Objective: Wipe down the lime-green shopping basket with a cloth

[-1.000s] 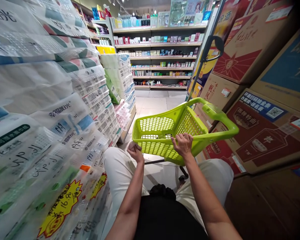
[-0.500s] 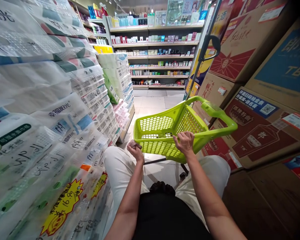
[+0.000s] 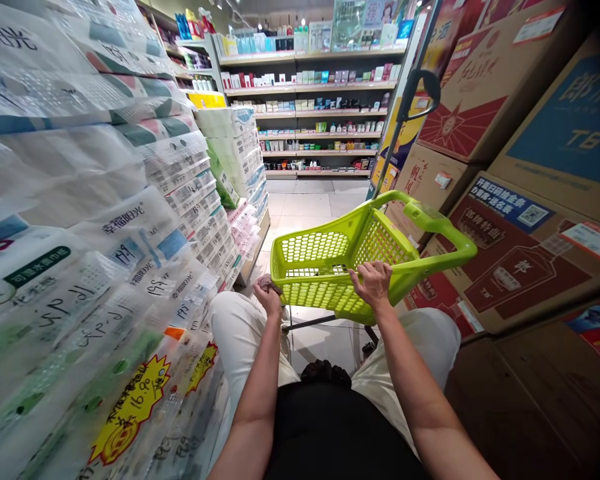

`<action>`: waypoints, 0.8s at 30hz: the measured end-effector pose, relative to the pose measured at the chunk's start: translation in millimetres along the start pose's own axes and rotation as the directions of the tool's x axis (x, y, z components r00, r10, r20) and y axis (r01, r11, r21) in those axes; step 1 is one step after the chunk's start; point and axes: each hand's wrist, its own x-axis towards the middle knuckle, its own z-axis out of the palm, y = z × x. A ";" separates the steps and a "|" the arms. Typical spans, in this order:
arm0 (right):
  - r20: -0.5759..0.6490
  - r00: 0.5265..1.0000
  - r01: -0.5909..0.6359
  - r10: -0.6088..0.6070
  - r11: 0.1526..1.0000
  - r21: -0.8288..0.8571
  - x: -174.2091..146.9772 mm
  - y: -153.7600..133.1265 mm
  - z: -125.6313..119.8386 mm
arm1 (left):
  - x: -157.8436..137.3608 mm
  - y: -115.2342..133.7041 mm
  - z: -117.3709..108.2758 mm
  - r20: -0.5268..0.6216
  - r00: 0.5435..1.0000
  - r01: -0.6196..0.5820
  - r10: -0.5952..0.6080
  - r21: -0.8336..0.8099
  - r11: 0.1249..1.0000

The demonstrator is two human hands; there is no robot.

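A lime-green shopping cart (image 3: 310, 293) with perforated plastic sides stands crosswise in front of my knees. Closed around a crumpled brownish cloth (image 3: 270, 285), my left hand (image 3: 265, 299) is at the cart's near left corner. My right hand (image 3: 374, 283) has its fingers hooked over the near top rim, towards the handle end. The cart's looped green handle (image 3: 460, 250) points right. Through the holes, the basket's floor shows only in part.
Stacked packs of tissue paper (image 3: 130, 220) rise close on the left, with yellow price signs (image 3: 133, 407). Cardboard cartons (image 3: 510, 260) are piled on the right. A dark pole-like handle (image 3: 397, 133) stands behind the cart. Shelves of small goods (image 3: 310, 87) line the far end.
The cart and both hands sit very slightly further right in view. My right hand's fingers look a little less curled on the rim. My left hand keeps the cloth.
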 end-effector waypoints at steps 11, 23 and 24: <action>0.017 1.000 0.010 -0.010 1.000 0.006 0.9 -3.4 -1.9 | -52.6 25.4 -0.3 0.054 0.973 -0.230 0.226 0.097 0.968; -0.003 1.000 -0.022 0.022 1.000 0.015 -2.8 -1.9 -2.4 | -71.7 35.1 1.8 0.123 0.974 -0.208 0.191 0.152 0.966; -0.005 1.000 -0.021 0.021 1.000 0.007 -3.1 0.3 -3.2 | -80.1 37.2 3.8 0.166 0.962 -0.239 0.215 0.143 0.960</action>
